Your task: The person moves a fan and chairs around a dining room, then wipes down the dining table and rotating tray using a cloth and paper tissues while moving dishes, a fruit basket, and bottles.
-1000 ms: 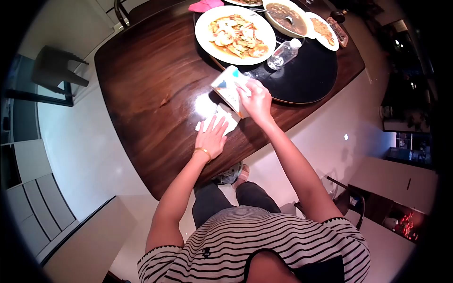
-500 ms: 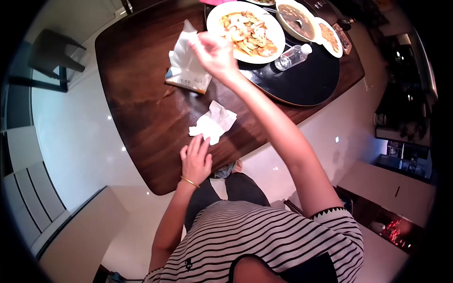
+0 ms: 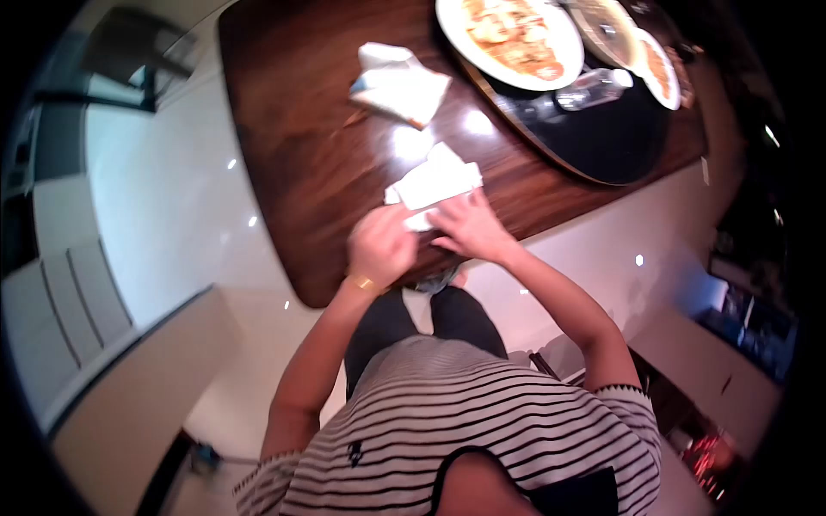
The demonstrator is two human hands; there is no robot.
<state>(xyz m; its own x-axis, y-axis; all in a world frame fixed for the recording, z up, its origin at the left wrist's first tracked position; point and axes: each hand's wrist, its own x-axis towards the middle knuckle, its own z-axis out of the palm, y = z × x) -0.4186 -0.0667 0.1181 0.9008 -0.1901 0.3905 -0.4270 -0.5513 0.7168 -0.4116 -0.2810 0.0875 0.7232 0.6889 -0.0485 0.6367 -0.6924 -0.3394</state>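
White crumpled tissues lie near the front edge of the dark wooden table, between my two hands. My left hand, with a gold bracelet at the wrist, is at their lower left side; its fingers are curled and slightly blurred, closed at the edge of the paper. From the right, my right hand reaches over the tissues with its fingers apart, fingertips touching the paper and the thumb held away. Farther back on the table is an opened soft tissue pack, with white paper sticking out of its top.
A black turntable at the back right holds a large plate of food, a clear bottle lying on its side, a bowl and a smaller plate. A dark stool stands at the far left.
My right hand has come back from the tissue pack to the tissues near the table's front edge. My left hand has curled its fingers at the paper. The view has shifted.
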